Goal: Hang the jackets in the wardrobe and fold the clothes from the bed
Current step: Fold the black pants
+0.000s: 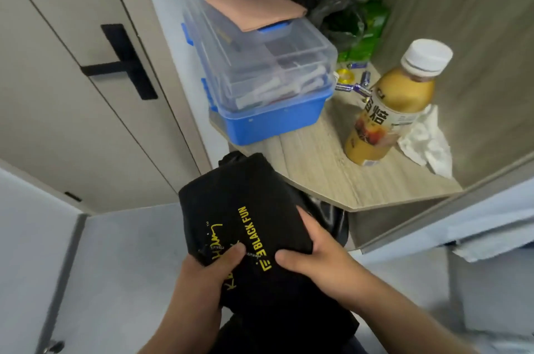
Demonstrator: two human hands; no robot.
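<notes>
both hands, left hand (202, 272) & right hand (312, 255), are gripping the folded black tee (239, 209) w/ thumbs on top, below the shelf (318, 168); soft, light, prob. needing support at its edges.

You hold a black garment (237, 203) folded into a thick, compact bundle, yellow "BLACK FUN" lettering and a yellow scrawled print facing up, its near end gripped between your left hand (213, 264) and right hand (315, 252), its far end near the wooden shelf (318, 177) edge.
</notes>
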